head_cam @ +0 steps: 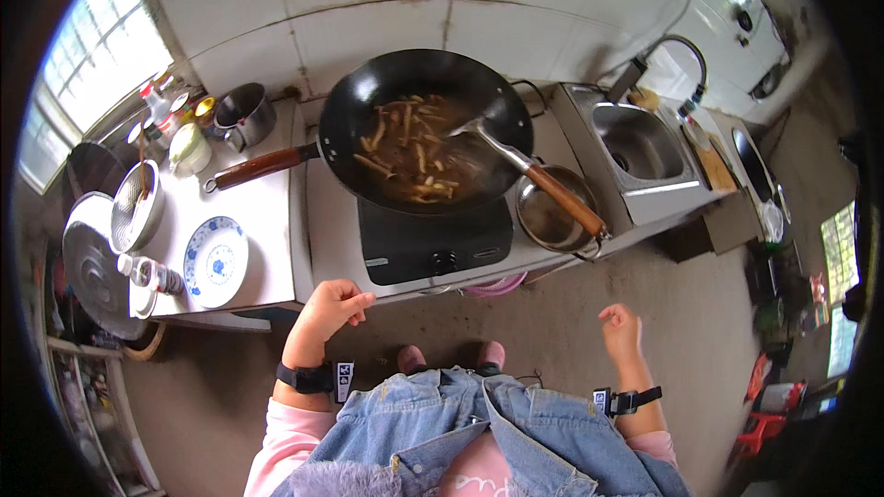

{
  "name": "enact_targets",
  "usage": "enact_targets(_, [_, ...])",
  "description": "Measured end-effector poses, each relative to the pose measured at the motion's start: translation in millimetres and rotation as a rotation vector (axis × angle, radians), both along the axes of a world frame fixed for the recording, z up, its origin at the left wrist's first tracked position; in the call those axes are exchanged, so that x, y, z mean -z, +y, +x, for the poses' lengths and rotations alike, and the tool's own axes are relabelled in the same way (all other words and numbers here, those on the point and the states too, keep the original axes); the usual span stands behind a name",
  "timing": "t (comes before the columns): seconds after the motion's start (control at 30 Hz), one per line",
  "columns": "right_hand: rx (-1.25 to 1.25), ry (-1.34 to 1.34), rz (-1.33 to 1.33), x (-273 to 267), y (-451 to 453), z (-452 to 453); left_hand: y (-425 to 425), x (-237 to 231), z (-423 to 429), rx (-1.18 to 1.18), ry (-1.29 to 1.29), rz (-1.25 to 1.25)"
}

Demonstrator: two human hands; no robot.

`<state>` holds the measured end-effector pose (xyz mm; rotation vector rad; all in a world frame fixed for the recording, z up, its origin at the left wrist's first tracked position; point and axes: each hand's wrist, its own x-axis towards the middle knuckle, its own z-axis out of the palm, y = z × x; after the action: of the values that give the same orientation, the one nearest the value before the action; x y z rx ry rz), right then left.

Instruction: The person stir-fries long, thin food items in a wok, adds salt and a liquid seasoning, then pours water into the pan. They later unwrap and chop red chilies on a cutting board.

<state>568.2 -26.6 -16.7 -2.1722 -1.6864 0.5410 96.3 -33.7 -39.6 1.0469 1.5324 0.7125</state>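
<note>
My left hand (338, 305), fingers loosely curled with nothing in them, hovers by the counter's front edge. Lower right of the stove, my right hand (619, 328) hangs over the floor, half curled and holding nothing. A black wok (352, 103) with a wooden handle sits on the black cooktop (400, 248). In it are strips of food (421, 152) in brown liquid. A metal spatula with a wooden handle (563, 197) leans on the wok's right rim, its blade in the food. Beneath that handle stands a metal pot (535, 210).
To the left are a blue-patterned white plate (219, 262), a bottle (152, 275), a metal bowl (128, 221), a metal mug (245, 114) and several condiment containers. On the right, a steel sink (639, 145) with a black faucet hose adjoins a wooden cutting board (715, 166).
</note>
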Motion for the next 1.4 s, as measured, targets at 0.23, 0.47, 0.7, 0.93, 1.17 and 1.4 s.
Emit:
enact_targets(0.23, [0.006, -0.039, 0.115, 3.9, -33.3, 73.1, 21.9, 7.4, 94.6, 0.392, -0.086, 0.054])
enact_targets(0.47, [0.125, 0.039, 0.163, 38.9, -107.5, 247.4, 52.0, 14.8, 255.9, 0.591, -0.039, 0.088])
enact_targets(0.7, [0.383, 0.15, 0.021, 66.3, -198.3, 409.5, 85.5, 14.0, 419.4, 0.647, -0.2, 0.043])
enact_targets(0.93, [0.509, 0.216, 0.065, 51.8, -197.9, 450.9, 136.0, -8.6, 557.8, 0.727, -0.208, 0.018])
enact_targets(1.17, [0.458, 0.356, 0.04, 11.3, -120.6, 531.8, 224.6, 1.3, 715.3, 0.803, -0.271, 0.035])
enact_targets(1.4, [0.625, 0.201, 0.103, -11.2, -63.2, 672.0, 335.4, -9.7, 884.3, 0.782, -0.324, 0.025])
